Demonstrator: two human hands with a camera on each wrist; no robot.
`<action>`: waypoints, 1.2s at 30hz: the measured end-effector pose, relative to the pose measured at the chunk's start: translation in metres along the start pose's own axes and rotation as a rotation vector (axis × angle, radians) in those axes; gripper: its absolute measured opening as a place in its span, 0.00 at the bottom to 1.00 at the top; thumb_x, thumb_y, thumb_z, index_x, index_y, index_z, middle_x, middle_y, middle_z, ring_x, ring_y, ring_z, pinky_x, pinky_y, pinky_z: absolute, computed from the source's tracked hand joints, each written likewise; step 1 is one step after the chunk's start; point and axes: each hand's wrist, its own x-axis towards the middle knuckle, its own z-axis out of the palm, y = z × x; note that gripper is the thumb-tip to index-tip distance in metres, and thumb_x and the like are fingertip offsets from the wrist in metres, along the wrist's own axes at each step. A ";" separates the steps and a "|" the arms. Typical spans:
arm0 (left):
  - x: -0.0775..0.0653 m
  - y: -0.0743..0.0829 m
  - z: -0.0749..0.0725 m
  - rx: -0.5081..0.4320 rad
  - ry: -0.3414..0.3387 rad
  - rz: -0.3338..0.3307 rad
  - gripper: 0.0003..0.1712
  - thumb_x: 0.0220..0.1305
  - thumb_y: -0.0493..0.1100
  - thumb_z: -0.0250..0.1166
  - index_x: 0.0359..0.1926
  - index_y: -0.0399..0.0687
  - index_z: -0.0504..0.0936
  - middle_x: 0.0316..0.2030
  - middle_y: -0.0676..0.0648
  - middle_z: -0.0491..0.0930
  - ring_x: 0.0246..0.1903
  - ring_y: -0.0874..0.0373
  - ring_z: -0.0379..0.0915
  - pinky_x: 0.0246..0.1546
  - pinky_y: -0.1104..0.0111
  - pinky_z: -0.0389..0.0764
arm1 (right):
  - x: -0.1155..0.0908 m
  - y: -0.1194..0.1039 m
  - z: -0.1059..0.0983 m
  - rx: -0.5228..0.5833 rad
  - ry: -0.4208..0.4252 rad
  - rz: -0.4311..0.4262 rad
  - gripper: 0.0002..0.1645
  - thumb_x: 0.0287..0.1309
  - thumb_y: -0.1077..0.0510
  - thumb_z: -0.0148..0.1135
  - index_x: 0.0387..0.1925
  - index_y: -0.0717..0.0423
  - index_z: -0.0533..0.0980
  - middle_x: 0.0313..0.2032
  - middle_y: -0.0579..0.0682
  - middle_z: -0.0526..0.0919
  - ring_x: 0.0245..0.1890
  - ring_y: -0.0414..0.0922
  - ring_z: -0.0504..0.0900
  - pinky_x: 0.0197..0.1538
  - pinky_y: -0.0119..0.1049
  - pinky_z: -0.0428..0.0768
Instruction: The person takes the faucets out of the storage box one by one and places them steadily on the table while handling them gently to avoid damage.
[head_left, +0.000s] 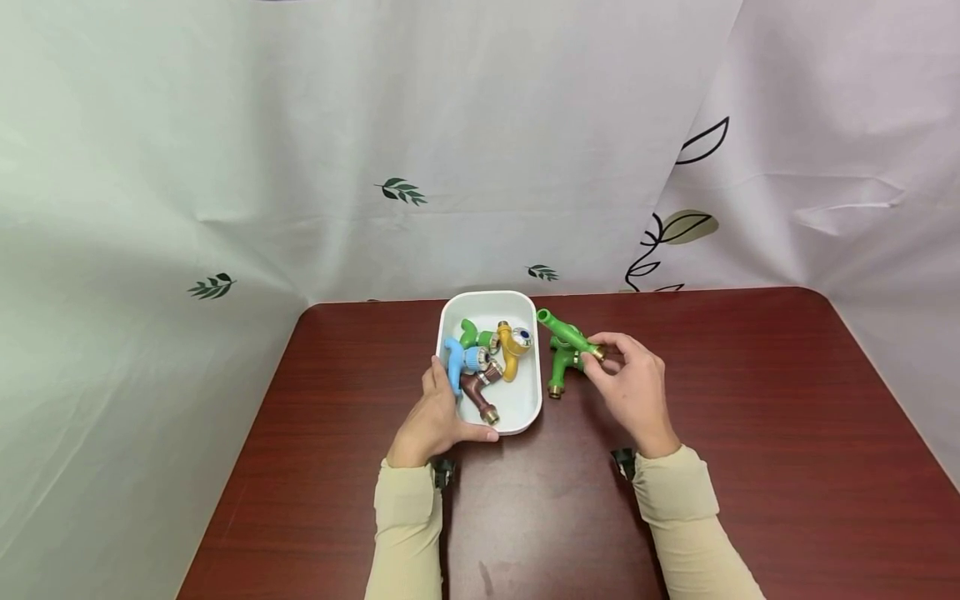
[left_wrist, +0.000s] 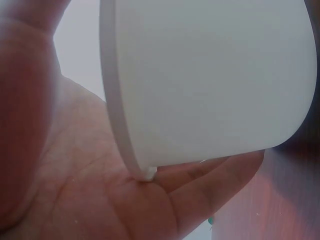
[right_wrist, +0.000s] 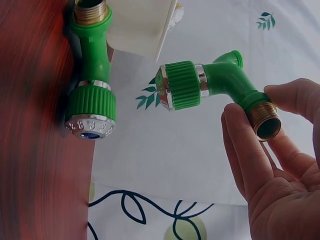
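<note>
My right hand [head_left: 636, 390] pinches a green tap [head_left: 564, 331] by its brass threaded end, holding it up off the table to the right of the white tray. In the right wrist view this tap's ribbed green knob [right_wrist: 183, 85] points away from the fingertips. Below it, a second green tap [right_wrist: 94, 65] lies on the table beside the tray. My left hand [head_left: 433, 422] holds the white plastic tray [head_left: 528, 408] at its near left corner, thumb along the front rim and fingers against the left side. The tray wall [left_wrist: 210, 80] fills most of the left wrist view.
Inside the tray lie a blue tap [head_left: 455, 360], a yellow tap [head_left: 510, 360], a brown tap [head_left: 476, 392] and another green tap [head_left: 470, 333]. The dark red wooden table [head_left: 780, 433] extends to both sides. A white leaf-patterned cloth [head_left: 480, 150] hangs behind its back edge.
</note>
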 end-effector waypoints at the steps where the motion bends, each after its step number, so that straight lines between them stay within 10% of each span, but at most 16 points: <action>1: 0.000 0.000 0.000 0.005 0.001 0.002 0.90 0.33 0.62 0.86 0.77 0.29 0.30 0.76 0.28 0.38 0.64 0.34 0.65 0.60 0.51 0.73 | 0.000 0.001 -0.001 -0.002 0.000 0.006 0.12 0.54 0.66 0.73 0.42 0.61 0.84 0.39 0.55 0.86 0.35 0.48 0.88 0.38 0.19 0.79; 12: 0.001 0.000 0.001 0.010 0.004 0.007 0.90 0.33 0.62 0.86 0.76 0.28 0.30 0.75 0.27 0.38 0.64 0.35 0.65 0.59 0.52 0.73 | 0.002 0.007 -0.006 -0.046 0.014 0.030 0.12 0.55 0.65 0.72 0.42 0.59 0.84 0.39 0.54 0.86 0.35 0.48 0.88 0.39 0.39 0.84; 22: 0.001 0.000 0.001 0.013 -0.002 -0.005 0.90 0.33 0.62 0.86 0.77 0.29 0.29 0.76 0.28 0.38 0.63 0.35 0.66 0.58 0.52 0.74 | 0.003 0.012 -0.010 -0.042 0.026 0.049 0.12 0.52 0.65 0.74 0.41 0.60 0.84 0.40 0.55 0.86 0.34 0.48 0.88 0.38 0.15 0.75; 36: 0.000 0.000 0.001 0.007 0.010 0.006 0.89 0.33 0.60 0.87 0.76 0.28 0.30 0.75 0.27 0.40 0.60 0.33 0.69 0.57 0.51 0.75 | 0.006 0.021 -0.014 -0.063 0.035 0.110 0.11 0.51 0.68 0.72 0.39 0.61 0.85 0.40 0.58 0.86 0.35 0.52 0.88 0.39 0.34 0.83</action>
